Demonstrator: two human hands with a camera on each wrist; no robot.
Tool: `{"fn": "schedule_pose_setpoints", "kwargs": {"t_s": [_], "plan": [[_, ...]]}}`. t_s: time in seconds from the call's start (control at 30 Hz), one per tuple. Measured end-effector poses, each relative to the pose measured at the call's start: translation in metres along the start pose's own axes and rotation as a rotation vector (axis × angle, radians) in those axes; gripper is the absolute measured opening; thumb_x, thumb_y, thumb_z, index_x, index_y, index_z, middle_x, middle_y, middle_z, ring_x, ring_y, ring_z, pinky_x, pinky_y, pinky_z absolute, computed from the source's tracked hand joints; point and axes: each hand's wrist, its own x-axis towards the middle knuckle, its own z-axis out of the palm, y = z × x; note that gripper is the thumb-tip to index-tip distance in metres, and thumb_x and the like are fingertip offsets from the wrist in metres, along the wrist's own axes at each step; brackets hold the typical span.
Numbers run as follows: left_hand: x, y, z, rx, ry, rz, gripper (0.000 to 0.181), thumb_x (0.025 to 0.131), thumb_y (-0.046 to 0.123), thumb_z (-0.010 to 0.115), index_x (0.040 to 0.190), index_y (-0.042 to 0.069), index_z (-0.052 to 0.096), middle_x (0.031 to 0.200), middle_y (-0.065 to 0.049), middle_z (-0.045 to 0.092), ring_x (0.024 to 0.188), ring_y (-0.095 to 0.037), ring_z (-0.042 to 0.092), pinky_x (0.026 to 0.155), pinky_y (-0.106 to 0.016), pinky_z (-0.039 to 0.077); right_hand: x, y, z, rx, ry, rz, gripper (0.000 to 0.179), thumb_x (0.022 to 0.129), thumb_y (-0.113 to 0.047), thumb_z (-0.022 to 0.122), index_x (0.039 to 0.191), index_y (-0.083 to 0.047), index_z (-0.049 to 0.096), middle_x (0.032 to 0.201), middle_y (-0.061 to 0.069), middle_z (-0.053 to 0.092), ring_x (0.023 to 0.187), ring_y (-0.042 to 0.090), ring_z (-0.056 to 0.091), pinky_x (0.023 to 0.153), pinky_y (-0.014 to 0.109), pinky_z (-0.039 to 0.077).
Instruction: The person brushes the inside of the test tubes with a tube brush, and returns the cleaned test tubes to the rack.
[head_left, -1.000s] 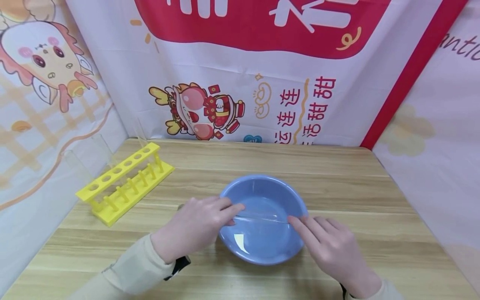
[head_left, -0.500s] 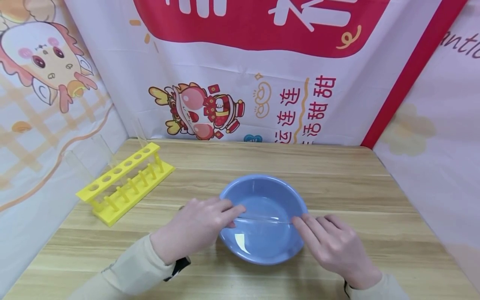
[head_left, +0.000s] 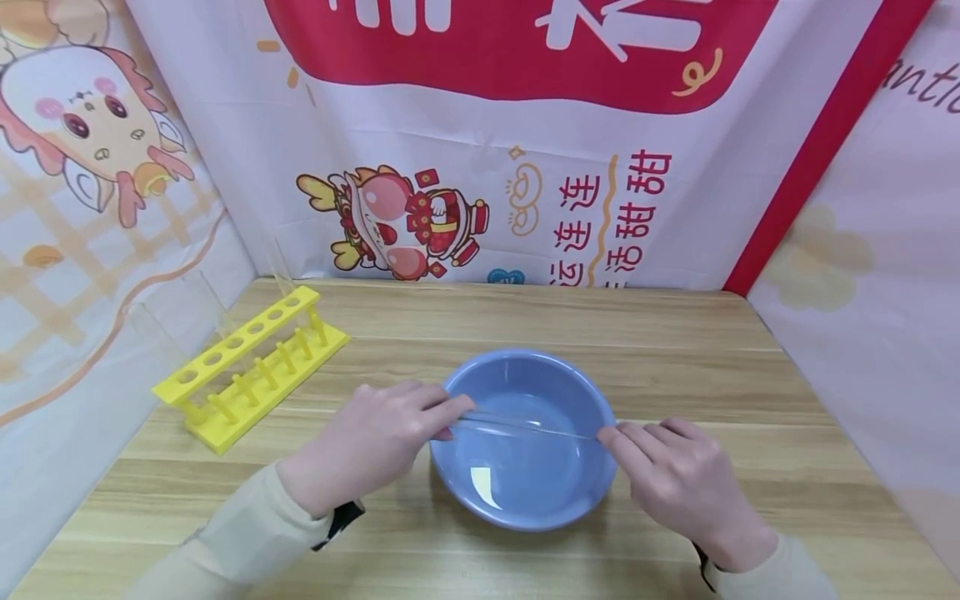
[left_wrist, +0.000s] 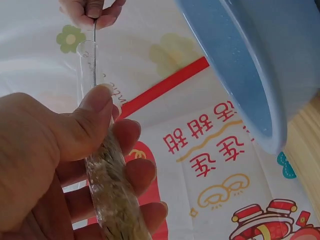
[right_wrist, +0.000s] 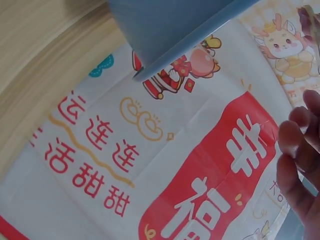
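Note:
Above the blue basin (head_left: 525, 515), my left hand (head_left: 375, 442) holds a clear test tube (head_left: 495, 421), its fingers curled round the glass. In the left wrist view the tube's open mouth (left_wrist: 88, 48) points toward the other hand, and pale bristles of a test tube brush (left_wrist: 119, 205) fill its lower part. The brush's twisted wire handle (left_wrist: 94, 65) comes out through that mouth. My right hand (head_left: 678, 479) pinches the wire's end near the basin's right rim. The right wrist view shows only curled fingers (right_wrist: 295, 155) at its edge; the wire is hard to see there.
A yellow test tube rack (head_left: 251, 367) stands at the left of the wooden table (head_left: 675, 350). Several clear tubes (head_left: 208, 296) lean in it. Printed cloth (head_left: 480, 125) hangs behind and at both sides. The basin holds some water.
My left hand has shifted left and slightly away from me with the tube. My right hand has edged right, and a longer stretch of tube and wire shows between the hands.

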Motion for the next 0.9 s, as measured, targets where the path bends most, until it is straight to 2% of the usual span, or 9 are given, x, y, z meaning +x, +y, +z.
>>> {"fn": "schedule_pose_setpoints", "kwargs": {"t_s": [0.1, 0.23, 0.37, 0.43, 0.6, 0.73, 0.9], "plan": [[-0.003, -0.003, -0.001, 0.016, 0.004, -0.002, 0.042, 0.080, 0.016, 0.084, 0.120, 0.015, 0.071, 0.096, -0.002, 0.071, 0.078, -0.016, 0.069, 0.049, -0.018, 0.049, -0.004, 0.002, -0.003, 0.059, -0.051, 0.062, 0.028, 0.089, 0.006, 0.043, 0.079, -0.002, 0.068, 0.064, 0.000, 0.063, 0.044, 0.013, 0.052, 0.037, 0.023, 0.033], [-0.005, -0.008, -0.001, 0.042, 0.009, -0.015, 0.041, 0.080, 0.016, 0.084, 0.119, 0.014, 0.072, 0.093, -0.002, 0.071, 0.077, -0.015, 0.069, 0.050, -0.020, 0.051, -0.012, 0.005, -0.008, 0.153, -0.134, 0.173, 0.037, 0.092, 0.001, 0.036, 0.081, -0.008, 0.070, 0.067, -0.004, 0.068, 0.043, 0.009, 0.049, 0.038, 0.018, 0.027], [-0.007, -0.013, -0.001, 0.059, -0.001, -0.023, 0.042, 0.080, 0.016, 0.084, 0.119, 0.015, 0.072, 0.093, -0.002, 0.071, 0.077, -0.015, 0.069, 0.049, -0.019, 0.049, -0.021, 0.009, -0.012, 0.250, -0.233, 0.267, 0.044, 0.085, 0.000, 0.028, 0.083, -0.014, 0.070, 0.063, -0.013, 0.061, 0.045, 0.003, 0.040, 0.040, 0.012, 0.025], [-0.008, -0.014, -0.001, 0.065, -0.005, -0.025, 0.043, 0.079, 0.016, 0.084, 0.120, 0.016, 0.072, 0.094, -0.002, 0.071, 0.078, -0.016, 0.068, 0.048, -0.018, 0.048, -0.025, 0.011, -0.014, 0.292, -0.278, 0.296, 0.043, 0.078, 0.002, 0.031, 0.085, -0.017, 0.069, 0.062, -0.017, 0.055, 0.048, 0.000, 0.038, 0.042, 0.011, 0.025], [-0.010, -0.017, -0.001, 0.082, -0.005, -0.032, 0.043, 0.080, 0.016, 0.084, 0.121, 0.017, 0.072, 0.095, -0.002, 0.071, 0.079, -0.016, 0.068, 0.048, -0.019, 0.048, -0.033, 0.016, -0.019, 0.371, -0.311, 0.346, 0.046, 0.060, 0.013, 0.043, 0.082, -0.020, 0.066, 0.064, -0.021, 0.050, 0.052, -0.005, 0.041, 0.044, 0.010, 0.030], [-0.011, -0.019, -0.002, 0.092, -0.009, -0.039, 0.045, 0.080, 0.015, 0.084, 0.123, 0.018, 0.071, 0.095, -0.002, 0.071, 0.079, -0.016, 0.069, 0.046, -0.017, 0.045, -0.036, 0.019, -0.023, 0.397, -0.331, 0.384, 0.045, 0.061, 0.016, 0.048, 0.079, -0.023, 0.063, 0.064, -0.022, 0.050, 0.055, -0.009, 0.042, 0.046, 0.011, 0.034], [-0.011, -0.020, -0.003, 0.101, 0.006, -0.037, 0.043, 0.080, 0.017, 0.083, 0.121, 0.019, 0.072, 0.094, -0.001, 0.071, 0.079, -0.016, 0.069, 0.047, -0.019, 0.047, -0.039, 0.021, -0.029, 0.420, -0.368, 0.411, 0.043, 0.067, 0.015, 0.054, 0.079, -0.026, 0.062, 0.064, -0.025, 0.046, 0.056, -0.013, 0.039, 0.048, 0.010, 0.034]]}}
